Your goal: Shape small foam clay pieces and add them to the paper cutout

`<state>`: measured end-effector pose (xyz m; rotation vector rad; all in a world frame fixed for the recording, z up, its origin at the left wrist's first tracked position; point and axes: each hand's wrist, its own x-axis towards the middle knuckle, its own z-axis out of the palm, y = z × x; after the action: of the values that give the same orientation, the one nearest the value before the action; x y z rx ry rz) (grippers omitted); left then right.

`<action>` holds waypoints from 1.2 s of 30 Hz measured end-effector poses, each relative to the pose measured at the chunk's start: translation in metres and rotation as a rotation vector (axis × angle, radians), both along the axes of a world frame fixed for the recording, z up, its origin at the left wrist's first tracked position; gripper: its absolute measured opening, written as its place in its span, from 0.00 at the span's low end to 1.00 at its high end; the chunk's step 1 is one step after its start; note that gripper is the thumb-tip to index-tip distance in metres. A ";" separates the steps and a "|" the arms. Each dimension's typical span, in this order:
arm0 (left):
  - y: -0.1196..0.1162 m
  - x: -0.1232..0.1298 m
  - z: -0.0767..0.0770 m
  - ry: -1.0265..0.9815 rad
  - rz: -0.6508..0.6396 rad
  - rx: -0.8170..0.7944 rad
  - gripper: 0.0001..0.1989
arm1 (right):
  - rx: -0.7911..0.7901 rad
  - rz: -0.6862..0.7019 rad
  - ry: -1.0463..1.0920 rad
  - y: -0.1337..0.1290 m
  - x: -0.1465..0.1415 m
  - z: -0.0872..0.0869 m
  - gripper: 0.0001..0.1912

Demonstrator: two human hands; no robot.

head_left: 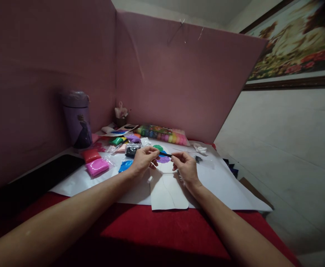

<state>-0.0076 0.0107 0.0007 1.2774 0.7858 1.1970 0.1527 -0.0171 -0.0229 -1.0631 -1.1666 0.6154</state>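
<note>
1. Black, thin strip, in the head view, stretches between the two hands, above a white card with a fine line running down it.
2. Left hand: thumb and forefinger pinch the strip's left end.
3. Right hand: thumb and fingertips close on its other end.
4. Just behind the strip, green and purple patches show on the card's upper part, partly hidden.
5. Left of the hands lie a pink packet, a red packet and a blue packet; a purple tumbler stands beyond.
</note>
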 end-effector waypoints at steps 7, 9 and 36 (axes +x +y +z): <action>0.003 -0.002 -0.005 0.011 -0.150 0.039 0.16 | 0.001 0.191 -0.038 -0.001 -0.003 -0.004 0.15; 0.003 -0.001 -0.006 0.053 -0.187 0.036 0.15 | 0.018 0.265 -0.042 -0.002 -0.005 -0.004 0.14; 0.000 0.005 0.002 0.030 0.044 0.017 0.08 | -0.004 0.086 0.070 -0.003 -0.006 0.004 0.07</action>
<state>-0.0029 0.0110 0.0029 1.3000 0.8308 1.2244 0.1471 -0.0197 -0.0191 -0.9908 -1.1545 0.7169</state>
